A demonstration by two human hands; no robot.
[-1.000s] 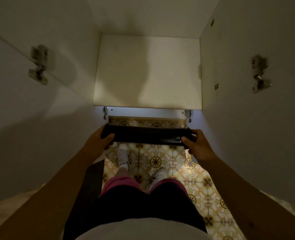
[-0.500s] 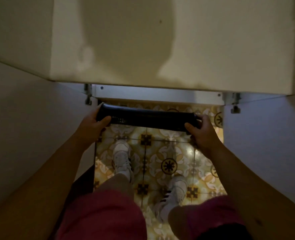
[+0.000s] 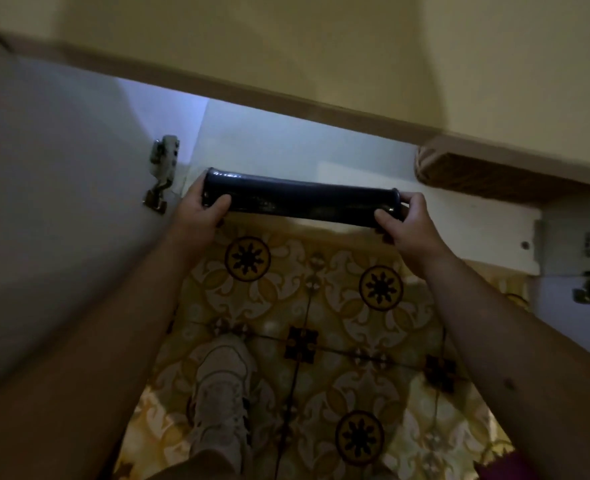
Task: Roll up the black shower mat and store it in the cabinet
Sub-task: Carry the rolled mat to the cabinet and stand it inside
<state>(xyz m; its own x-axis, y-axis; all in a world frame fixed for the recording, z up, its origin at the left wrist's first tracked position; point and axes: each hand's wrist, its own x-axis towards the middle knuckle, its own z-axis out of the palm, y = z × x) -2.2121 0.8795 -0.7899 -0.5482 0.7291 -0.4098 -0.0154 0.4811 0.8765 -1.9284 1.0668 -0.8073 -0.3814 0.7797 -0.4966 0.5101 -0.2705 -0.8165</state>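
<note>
Mat point(image 3: 300, 201) is rolled into a glossy black tube, long axis left-right, right end slightly nearer. Left hand point(image 3: 200, 211) and right hand point(image 3: 409, 221) each grip one end, fingers curled round it, above the patterned tile floor point(image 3: 307, 292) at the cabinet point(image 3: 355, 216) opening. Versus 0.5 s ago: mat is further in towards the white cabinet, and a woven basket point(image 3: 477, 174) is now visible at right.

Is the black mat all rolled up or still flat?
Rolled up. The black mat is a tight tube, the left hand gripping one end and the right hand the other, held in front of the open cabinet.
</note>
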